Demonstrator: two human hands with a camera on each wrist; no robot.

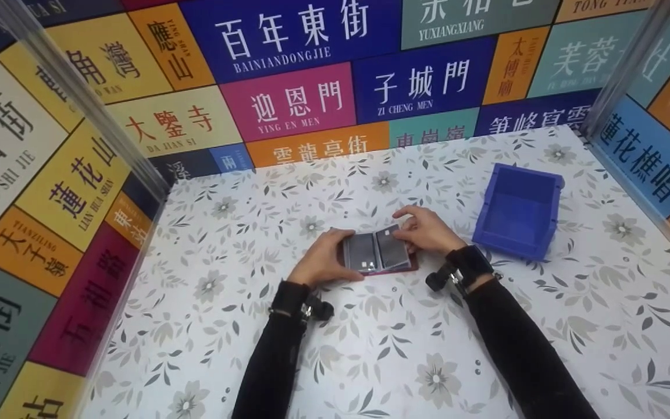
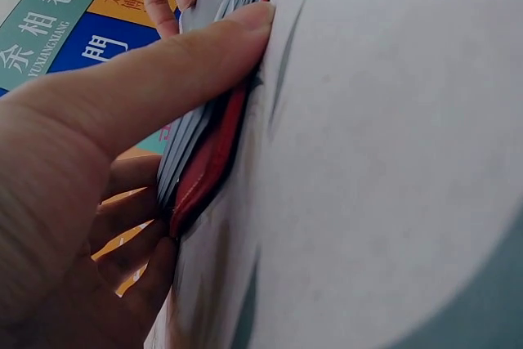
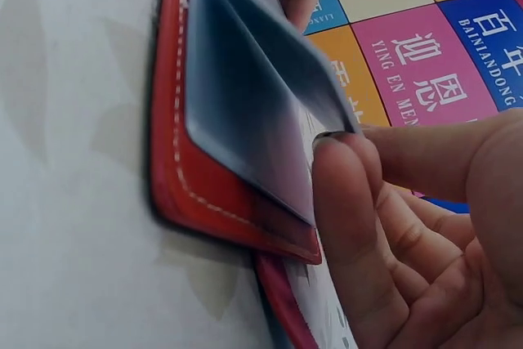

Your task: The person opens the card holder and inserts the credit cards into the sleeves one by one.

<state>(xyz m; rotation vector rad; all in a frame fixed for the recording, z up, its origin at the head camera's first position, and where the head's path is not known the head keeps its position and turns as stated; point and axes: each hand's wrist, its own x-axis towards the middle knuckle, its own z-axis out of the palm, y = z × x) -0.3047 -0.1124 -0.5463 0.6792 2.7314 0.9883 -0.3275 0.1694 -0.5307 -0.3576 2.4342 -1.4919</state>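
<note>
A card holder lies spread on the table, with a red stitched cover and clear plastic sleeves. At its left edge my left hand grips it. In the left wrist view the thumb lies over the sleeves, and the other fingers are around the outer edge. On the other side, my right hand pinches the edge of one sleeve between thumb and forefinger. That sleeve is lifted from those below it, as the right wrist view shows. Whether cards sit inside the sleeves I cannot tell.
To the right of my right hand stands a blue plastic bin. A white table with a grey leaf and flower pattern is under everything. Panels with colourful Chinese place names wall in the back and sides.
</note>
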